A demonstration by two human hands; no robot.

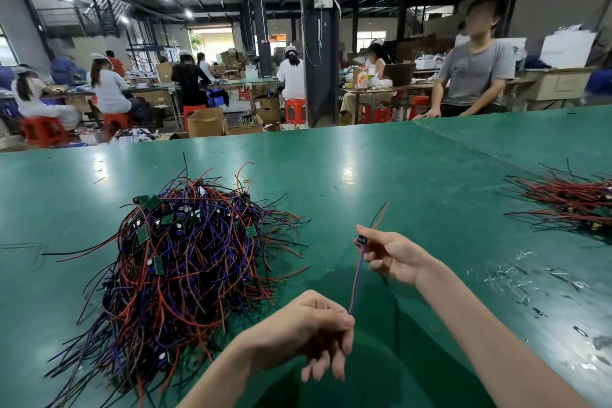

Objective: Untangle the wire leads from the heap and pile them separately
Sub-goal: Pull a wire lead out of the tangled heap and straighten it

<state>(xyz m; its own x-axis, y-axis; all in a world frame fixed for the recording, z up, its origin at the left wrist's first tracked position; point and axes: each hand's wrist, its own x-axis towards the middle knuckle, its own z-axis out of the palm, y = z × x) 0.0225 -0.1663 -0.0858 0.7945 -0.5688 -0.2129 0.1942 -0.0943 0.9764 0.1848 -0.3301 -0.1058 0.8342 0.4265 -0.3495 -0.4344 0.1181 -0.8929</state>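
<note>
A big tangled heap (185,262) of red, blue and black wire leads with small green boards lies on the green table (414,182) at the left. One wire lead (358,278) is stretched between my hands, clear of the heap. My right hand (392,257) pinches its small black component end, with red and black tails sticking up past the fingers. My left hand (318,331) pinches the lower red-and-blue end. A separate pile (573,202) of sorted leads lies at the far right.
Small bits of wire and debris (516,278) are scattered on the table at the right. A person in a grey shirt (473,76) sits across the table's far edge. Other workers sit at benches in the background.
</note>
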